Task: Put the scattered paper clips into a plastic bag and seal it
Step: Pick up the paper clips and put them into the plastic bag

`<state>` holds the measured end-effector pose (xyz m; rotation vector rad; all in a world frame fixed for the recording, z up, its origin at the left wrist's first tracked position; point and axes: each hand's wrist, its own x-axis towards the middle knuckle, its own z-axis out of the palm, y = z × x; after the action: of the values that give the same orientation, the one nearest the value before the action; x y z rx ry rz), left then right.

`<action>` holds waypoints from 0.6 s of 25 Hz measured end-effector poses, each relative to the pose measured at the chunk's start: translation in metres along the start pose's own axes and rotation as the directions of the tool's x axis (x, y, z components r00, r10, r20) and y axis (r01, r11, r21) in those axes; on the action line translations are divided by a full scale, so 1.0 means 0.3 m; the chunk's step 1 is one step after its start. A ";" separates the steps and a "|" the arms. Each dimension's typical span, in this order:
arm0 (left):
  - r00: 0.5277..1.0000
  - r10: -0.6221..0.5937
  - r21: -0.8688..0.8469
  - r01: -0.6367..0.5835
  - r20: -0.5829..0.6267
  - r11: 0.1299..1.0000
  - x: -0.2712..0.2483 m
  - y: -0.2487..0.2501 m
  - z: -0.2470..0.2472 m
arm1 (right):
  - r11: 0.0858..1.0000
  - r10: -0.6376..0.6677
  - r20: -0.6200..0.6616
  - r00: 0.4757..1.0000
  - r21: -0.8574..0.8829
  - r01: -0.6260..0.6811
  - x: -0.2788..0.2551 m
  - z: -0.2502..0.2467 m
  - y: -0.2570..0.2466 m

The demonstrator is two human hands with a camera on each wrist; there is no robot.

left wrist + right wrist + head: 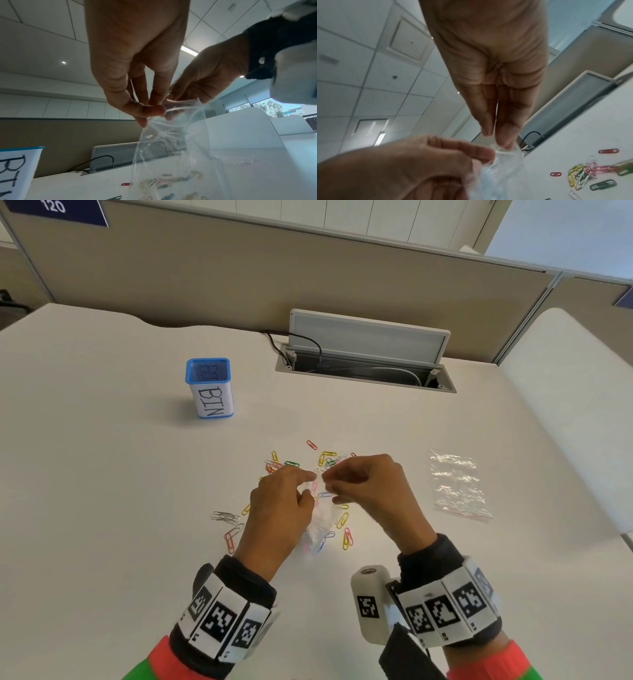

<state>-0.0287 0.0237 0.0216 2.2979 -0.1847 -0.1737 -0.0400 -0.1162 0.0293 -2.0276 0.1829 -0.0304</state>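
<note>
Closest in, the left hand (277, 501) and the right hand (368, 486) each pinch the top edge of a small clear bag (171, 148) that hangs between them just above the surface (102, 508). The step looks like pulling the mouth open. To do it well, each hand should hold only one side of the top and pull gently apart, so the bag does not tear or slip. Some clips may be inside; it is hard to tell. Many coloured paper clips (329, 458) lie around and just past the hands. Off to the right lies a second clear bag (457, 484). Farther back stands a blue bin (210, 388).
</note>
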 end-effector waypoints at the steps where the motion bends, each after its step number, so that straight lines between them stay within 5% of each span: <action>1: 1.000 0.004 0.004 -0.004 -0.008 1.000 0.001 -0.004 -0.004 | 0.999 0.002 -0.058 0.998 0.037 0.000 0.019 -0.015 0.015; 4: 0.998 0.053 0.022 -0.053 -0.037 0.998 0.000 -0.016 -0.018 | 0.985 0.046 -0.148 0.988 -0.160 -0.070 0.095 -0.063 0.107; 8: 0.996 0.069 0.028 -0.068 -0.049 0.997 -0.002 -0.030 -0.027 | 0.804 0.305 0.036 0.952 -0.545 -0.237 0.150 -0.095 0.232; 15: 0.996 0.077 0.036 -0.075 -0.050 0.997 0.005 -0.041 -0.024 | 0.788 0.292 0.314 0.903 -0.614 -0.041 0.101 -0.020 0.257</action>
<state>-0.0251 0.0367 0.0172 2.3219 -0.2500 -0.0734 -0.0196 -0.1594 -0.0385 -2.5855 0.1253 0.6288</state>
